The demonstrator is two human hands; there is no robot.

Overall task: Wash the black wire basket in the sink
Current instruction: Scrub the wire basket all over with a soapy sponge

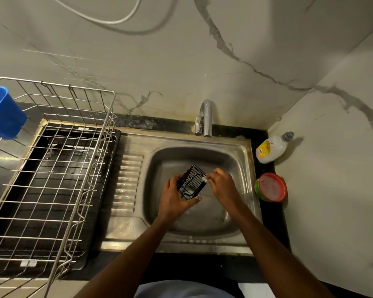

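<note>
A small black wire basket [191,181] is held tilted over the steel sink [244,160]. My left hand [174,200] grips it from below and the left, thumb under its lower end. My right hand [221,185] is at the basket's right side, fingers pinched on a small pale scrubber [205,179] that touches the wires. The chrome tap [206,118] stands behind the bowl; I see no water running from it.
A large steel dish rack [52,168] over a black tray fills the left, with a blue plastic cup [2,112] hung on its far corner. A dish soap bottle [271,150] and a red-rimmed tub [271,187] stand on the counter to the sink's right.
</note>
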